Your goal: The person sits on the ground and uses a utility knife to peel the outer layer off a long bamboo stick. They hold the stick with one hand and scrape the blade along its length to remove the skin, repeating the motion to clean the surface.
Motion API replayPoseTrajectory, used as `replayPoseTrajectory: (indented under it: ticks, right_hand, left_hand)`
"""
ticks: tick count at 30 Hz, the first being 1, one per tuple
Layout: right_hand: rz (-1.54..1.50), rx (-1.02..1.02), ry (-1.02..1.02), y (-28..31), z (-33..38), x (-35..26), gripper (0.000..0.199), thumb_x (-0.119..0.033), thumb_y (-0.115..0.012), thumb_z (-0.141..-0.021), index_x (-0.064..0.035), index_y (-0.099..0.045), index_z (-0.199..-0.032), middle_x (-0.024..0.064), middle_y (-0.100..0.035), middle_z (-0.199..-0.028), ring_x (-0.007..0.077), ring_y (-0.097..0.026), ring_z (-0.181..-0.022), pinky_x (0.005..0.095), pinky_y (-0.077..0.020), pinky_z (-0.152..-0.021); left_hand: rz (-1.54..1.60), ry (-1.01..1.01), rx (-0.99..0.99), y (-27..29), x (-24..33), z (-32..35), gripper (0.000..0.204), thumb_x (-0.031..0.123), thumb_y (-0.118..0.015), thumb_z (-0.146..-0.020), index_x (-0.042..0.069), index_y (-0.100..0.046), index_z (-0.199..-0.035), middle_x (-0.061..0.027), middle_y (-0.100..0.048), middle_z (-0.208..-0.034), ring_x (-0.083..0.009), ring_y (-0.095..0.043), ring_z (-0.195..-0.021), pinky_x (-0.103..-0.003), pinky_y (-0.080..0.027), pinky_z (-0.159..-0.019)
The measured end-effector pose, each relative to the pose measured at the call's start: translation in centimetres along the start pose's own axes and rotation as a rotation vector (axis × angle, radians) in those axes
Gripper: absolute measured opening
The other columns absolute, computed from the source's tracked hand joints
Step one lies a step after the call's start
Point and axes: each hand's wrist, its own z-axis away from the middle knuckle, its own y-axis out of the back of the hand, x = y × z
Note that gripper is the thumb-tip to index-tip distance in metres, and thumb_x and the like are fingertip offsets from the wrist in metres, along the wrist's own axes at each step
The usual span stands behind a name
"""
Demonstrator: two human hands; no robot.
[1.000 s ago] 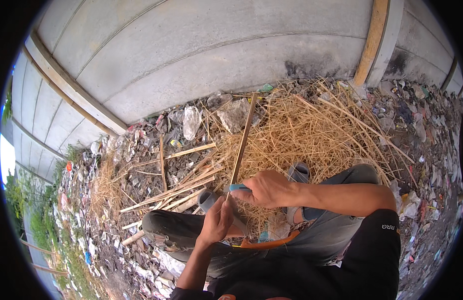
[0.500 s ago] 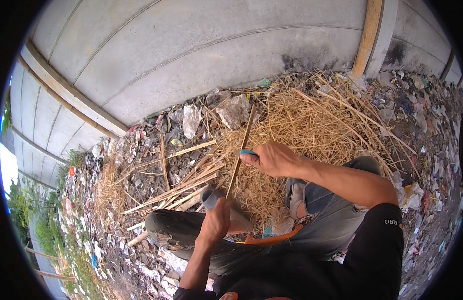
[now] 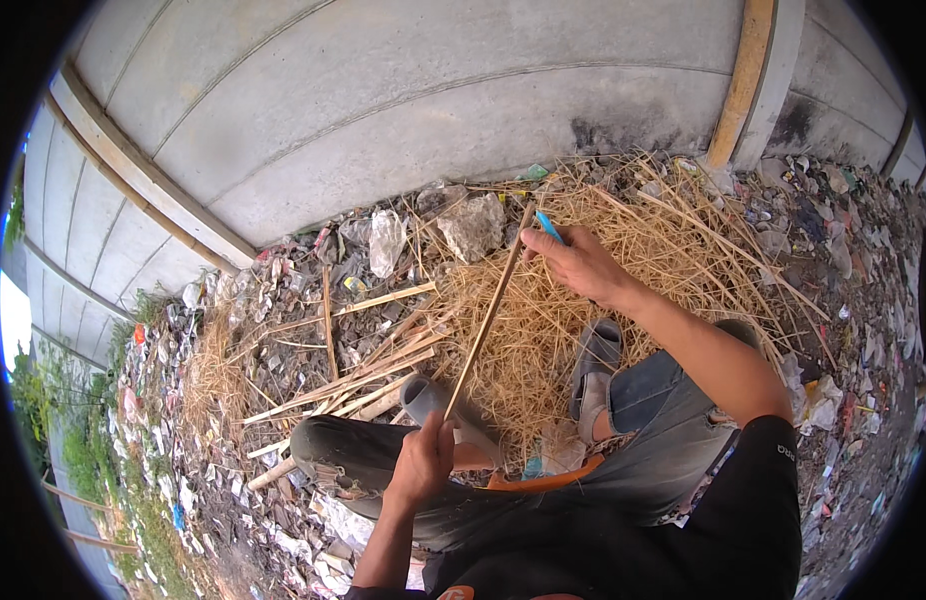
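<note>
A long, narrow bamboo strip [image 3: 488, 325] slants up and away from my left hand [image 3: 423, 460], whose fingers are closed round its near end. My right hand [image 3: 583, 265] is at the strip's far end, thumb and fingertips right against it. A blue-handled tool [image 3: 549, 227] sticks out of my right fist; the rest of it is mostly hidden by the hand. Under the strip lies a broad heap of pale, curly bamboo shavings [image 3: 543, 350].
Split bamboo pieces [image 3: 353, 380] lie beside my left knee. A pale stone block [image 3: 473, 225] and litter edge the grey panel wall [image 3: 433, 110]. My sandalled feet [image 3: 593, 375] flank the shavings; something orange [image 3: 548, 478] shows between my legs.
My right hand has moved away from me and to the right, from the strip's middle to its far end. The strip leans more to the right. My left hand stays nearly in place.
</note>
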Motion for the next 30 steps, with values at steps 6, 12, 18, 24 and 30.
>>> replayPoseTrajectory:
  ticks: [6,12,18,24,30]
  right_hand:
    - [-0.185,-0.025,0.120,-2.6,0.5,1.4,0.038,-0.038,-0.064,-0.102,-0.0144,-0.055,-0.073,-0.0093,-0.035,-0.052,0.0045,-0.030,-0.044,0.0300,-0.0249,-0.044]
    - [-0.583,0.317,0.046,4.6,-1.1,-0.2,0.025,-0.028,-0.067,-0.096,-0.0068,-0.059,-0.086,-0.0058,-0.039,-0.047,0.0070,-0.036,-0.038,0.0279,-0.0289,-0.040]
    - [-0.590,0.551,0.123,11.9,-1.0,-1.7,0.030,-0.032,-0.067,-0.095,-0.0023,-0.062,-0.095,-0.0047,-0.038,-0.053,0.0076,-0.036,-0.042,0.0283,-0.0283,-0.041]
    - [0.266,0.523,0.165,11.4,-0.2,-1.4,0.038,-0.040,-0.053,-0.106,-0.0019,-0.058,-0.105,0.0014,-0.050,-0.068,0.0129,-0.047,-0.058,0.0362,-0.0365,-0.055]
    - [0.486,0.341,0.241,7.0,1.4,-2.2,0.044,-0.039,-0.044,-0.111,0.0017,-0.059,-0.104,0.0115,-0.058,-0.072,0.0195,-0.054,-0.060,0.0408,-0.0429,-0.059]
  left_hand:
    - [0.096,0.036,-0.095,-1.1,1.3,-1.4,0.015,0.012,-0.056,-0.103,-0.001,-0.057,-0.110,-0.0218,-0.064,-0.071,-0.0399,-0.067,-0.067,-0.043,-0.050,-0.061]
    - [0.353,0.187,-0.342,1.1,-1.1,1.9,0.023,0.017,-0.060,-0.103,-0.002,-0.064,-0.115,-0.0056,-0.067,-0.077,-0.0118,-0.063,-0.073,-0.030,-0.050,-0.066]
    - [0.383,0.220,-0.354,2.4,-3.7,5.5,0.031,0.021,-0.066,-0.101,-0.002,-0.068,-0.121,-0.0043,-0.068,-0.084,-0.0085,-0.060,-0.076,-0.027,-0.050,-0.070]
    - [0.238,0.136,-0.104,1.9,-4.6,6.1,0.040,0.025,-0.064,-0.103,-0.004,-0.065,-0.132,0.0050,-0.057,-0.071,-0.0023,-0.048,-0.065,-0.021,-0.039,-0.059]
    - [0.204,0.118,-0.069,2.2,-3.9,5.3,0.041,0.023,-0.063,-0.104,-0.003,-0.063,-0.135,0.0079,-0.053,-0.068,-0.0012,-0.045,-0.061,-0.021,-0.038,-0.055]
